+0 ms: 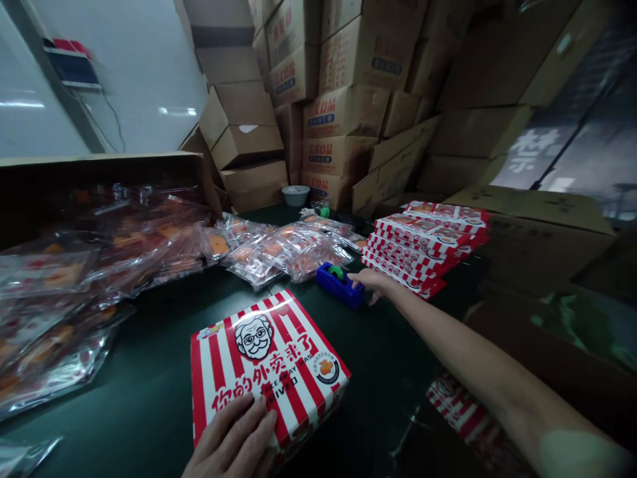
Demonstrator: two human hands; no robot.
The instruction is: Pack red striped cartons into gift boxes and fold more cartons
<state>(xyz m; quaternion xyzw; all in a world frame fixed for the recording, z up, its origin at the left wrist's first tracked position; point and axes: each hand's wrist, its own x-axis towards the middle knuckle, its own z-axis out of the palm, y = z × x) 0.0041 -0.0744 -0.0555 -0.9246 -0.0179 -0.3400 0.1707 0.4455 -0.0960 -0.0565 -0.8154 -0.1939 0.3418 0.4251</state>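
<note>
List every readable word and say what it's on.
Box: "你的外卖来了"
Box, smaller print: "TAKEAWAY HAS ARRIVED", partly hidden
Cartons: "食品"; the rest is too blurred to read
White characters at right: too blurred to read

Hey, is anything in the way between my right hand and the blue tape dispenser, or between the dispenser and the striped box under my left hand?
Nothing visible stands in the way. Your right hand is touching the blue tape dispenser, and only dark tabletop lies between the dispenser and the striped box under your left hand.
</note>
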